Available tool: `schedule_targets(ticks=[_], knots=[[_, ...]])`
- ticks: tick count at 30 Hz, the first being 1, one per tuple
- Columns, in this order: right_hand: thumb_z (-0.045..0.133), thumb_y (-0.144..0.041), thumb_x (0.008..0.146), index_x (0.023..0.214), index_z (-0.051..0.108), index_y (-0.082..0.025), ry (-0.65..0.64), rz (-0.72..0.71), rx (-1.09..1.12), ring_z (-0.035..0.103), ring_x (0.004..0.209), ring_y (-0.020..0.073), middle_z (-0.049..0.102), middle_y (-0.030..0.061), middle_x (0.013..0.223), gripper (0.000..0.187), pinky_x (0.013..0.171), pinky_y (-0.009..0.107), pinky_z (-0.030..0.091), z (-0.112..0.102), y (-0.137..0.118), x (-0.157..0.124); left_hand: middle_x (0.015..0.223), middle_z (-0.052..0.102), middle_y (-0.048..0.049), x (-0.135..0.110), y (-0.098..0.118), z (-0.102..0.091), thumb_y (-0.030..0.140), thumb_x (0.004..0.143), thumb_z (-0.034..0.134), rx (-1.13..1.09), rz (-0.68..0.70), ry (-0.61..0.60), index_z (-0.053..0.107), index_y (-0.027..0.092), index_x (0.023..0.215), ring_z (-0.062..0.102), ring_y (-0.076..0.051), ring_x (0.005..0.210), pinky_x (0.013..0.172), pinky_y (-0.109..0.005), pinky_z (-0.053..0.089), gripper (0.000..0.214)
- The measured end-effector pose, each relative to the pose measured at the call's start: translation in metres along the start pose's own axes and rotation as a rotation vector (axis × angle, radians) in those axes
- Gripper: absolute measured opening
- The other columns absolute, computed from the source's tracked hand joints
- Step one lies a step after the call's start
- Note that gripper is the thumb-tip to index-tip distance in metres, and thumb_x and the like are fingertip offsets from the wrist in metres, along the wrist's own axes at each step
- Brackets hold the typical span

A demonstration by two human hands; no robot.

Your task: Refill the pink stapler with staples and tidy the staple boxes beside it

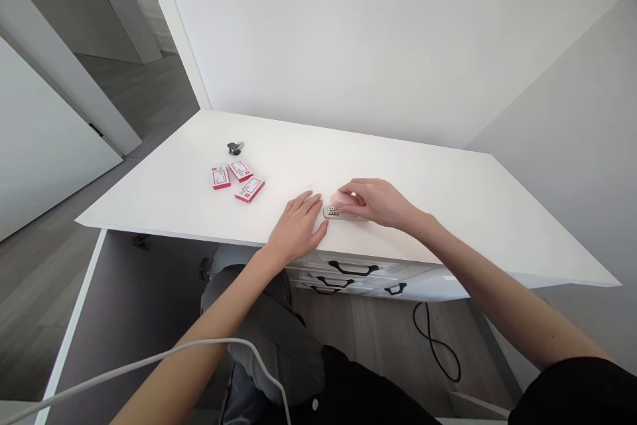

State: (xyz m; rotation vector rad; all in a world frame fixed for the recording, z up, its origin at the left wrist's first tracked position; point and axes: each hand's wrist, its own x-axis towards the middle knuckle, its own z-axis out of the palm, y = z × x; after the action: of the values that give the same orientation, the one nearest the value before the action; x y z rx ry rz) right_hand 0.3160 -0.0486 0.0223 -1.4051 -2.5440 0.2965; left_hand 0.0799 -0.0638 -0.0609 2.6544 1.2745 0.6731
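Note:
My left hand (pixel 297 226) lies flat on the white cabinet top, fingers stretched out and holding nothing. Its fingertips rest just beside the left end of a slim beige object (pixel 327 213) with a black-and-white square pattern on it. Above that object, my right hand (pixel 378 203) is closed in a pinch on a small pink block (pixel 339 198). The block appears to touch the beige object, though my fingers hide part of both. The kind of either thing is unclear.
Three red-and-white small boxes (pixel 249 189) lie at the left of the cabinet top (pixel 428 166). Behind them is a black-and-metal clip-like tool (pixel 235 148). Drawers with black handles (pixel 353 268) sit below the front edge. A white cable (pixel 199 343) crosses near me; a black cable (pixel 438 341) lies on the floor.

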Motion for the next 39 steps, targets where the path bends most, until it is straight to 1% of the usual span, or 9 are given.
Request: schedule_targets(ticks=[4, 7, 10, 13, 18, 24, 29, 35, 39], knots=[[0.057, -0.051, 0.104, 0.121, 0.071, -0.026, 0.038, -0.026, 0.019, 0.069, 0.088, 0.0237, 0.075, 0.0073, 0.108, 0.033, 0.075, 0.036, 0.05, 0.001, 0.001, -0.011, 0.158, 0.057, -0.0149, -0.003, -0.004, -0.003, 0.038, 0.106, 0.047, -0.013, -0.015, 0.028, 0.056, 0.017, 0.149, 0.04, -0.033, 0.157, 0.127, -0.054, 0.04, 0.048], [0.06, -0.054, 0.102, 0.133, 0.066, -0.029, 0.065, 0.039, 0.013, 0.072, 0.09, 0.0245, 0.074, 0.0082, 0.121, 0.04, 0.079, 0.039, 0.054, 0.007, 0.011, -0.027, 0.16, 0.054, -0.0163, -0.009, -0.015, -0.01, 0.034, 0.105, 0.049, 0.025, -0.079, 0.091, 0.056, 0.016, 0.146, 0.038, -0.035, 0.157, 0.128, -0.056, 0.037, 0.046], [0.063, -0.055, 0.099, 0.123, 0.067, -0.029, 0.052, 0.116, 0.028, 0.072, 0.085, 0.0241, 0.074, 0.0065, 0.119, 0.035, 0.075, 0.04, 0.055, 0.019, 0.028, -0.042, 0.161, 0.051, -0.0198, -0.019, -0.032, -0.021, 0.03, 0.102, 0.05, 0.085, -0.203, 0.213, 0.057, 0.015, 0.144, 0.035, -0.038, 0.158, 0.129, -0.06, 0.033, 0.044], [0.066, -0.057, 0.096, 0.11, 0.066, -0.027, 0.093, 0.2, 0.169, 0.069, 0.078, 0.0216, 0.074, 0.0049, 0.109, 0.033, 0.074, 0.039, 0.055, 0.034, 0.038, -0.051, 0.161, 0.048, -0.0228, -0.03, -0.049, -0.033, 0.029, 0.1, 0.052, 0.132, -0.339, 0.323, 0.054, 0.017, 0.144, 0.034, -0.041, 0.158, 0.125, -0.066, 0.034, 0.046], [0.066, -0.058, 0.091, 0.098, 0.06, -0.025, 0.264, 0.346, 0.189, 0.066, 0.078, 0.0231, 0.072, 0.0051, 0.096, 0.033, 0.068, 0.037, 0.051, 0.056, 0.035, -0.042, 0.157, 0.053, -0.0215, -0.043, -0.063, -0.041, 0.031, 0.099, 0.051, 0.188, -0.419, 0.358, 0.052, 0.017, 0.145, 0.04, -0.041, 0.154, 0.125, -0.063, 0.034, 0.048], [0.061, -0.056, 0.089, 0.126, 0.053, -0.024, 0.354, 0.428, 0.163, 0.071, 0.086, 0.0273, 0.074, 0.0088, 0.115, 0.05, 0.074, 0.04, 0.051, 0.072, 0.03, -0.014, 0.145, 0.066, -0.0201, -0.042, -0.057, -0.043, 0.032, 0.101, 0.047, 0.206, -0.41, 0.288, 0.049, 0.014, 0.149, 0.055, -0.035, 0.145, 0.13, -0.058, 0.025, 0.052], [0.067, -0.06, 0.085, 0.148, 0.043, -0.022, 0.282, 0.406, 0.213, 0.071, 0.085, 0.0273, 0.072, 0.0081, 0.115, 0.077, 0.078, 0.041, 0.052, 0.072, 0.028, -0.011, 0.146, 0.067, -0.019, -0.025, -0.037, -0.039, 0.037, 0.104, 0.046, 0.119, -0.309, 0.122, 0.049, 0.014, 0.152, 0.057, -0.036, 0.138, 0.119, -0.056, 0.038, 0.054], [0.074, -0.061, 0.084, 0.157, 0.033, -0.024, 0.256, 0.288, 0.346, 0.067, 0.084, 0.0254, 0.07, 0.0064, 0.111, 0.091, 0.077, 0.04, 0.053, 0.069, 0.029, -0.018, 0.147, 0.066, -0.0165, 0.01, -0.009, -0.021, 0.036, 0.107, 0.042, -0.07, -0.095, -0.054, 0.042, 0.015, 0.159, 0.051, -0.035, 0.142, 0.116, -0.054, 0.041, 0.056], [0.074, -0.059, 0.087, 0.158, 0.029, -0.027, 0.269, 0.238, 0.403, 0.063, 0.079, 0.0233, 0.07, 0.004, 0.107, 0.09, 0.077, 0.039, 0.053, 0.071, 0.033, -0.018, 0.152, 0.063, -0.0134, 0.022, -0.007, -0.016, 0.031, 0.107, 0.04, -0.198, -0.027, -0.095, 0.039, 0.02, 0.162, 0.053, -0.031, 0.143, 0.119, -0.053, 0.041, 0.056]])
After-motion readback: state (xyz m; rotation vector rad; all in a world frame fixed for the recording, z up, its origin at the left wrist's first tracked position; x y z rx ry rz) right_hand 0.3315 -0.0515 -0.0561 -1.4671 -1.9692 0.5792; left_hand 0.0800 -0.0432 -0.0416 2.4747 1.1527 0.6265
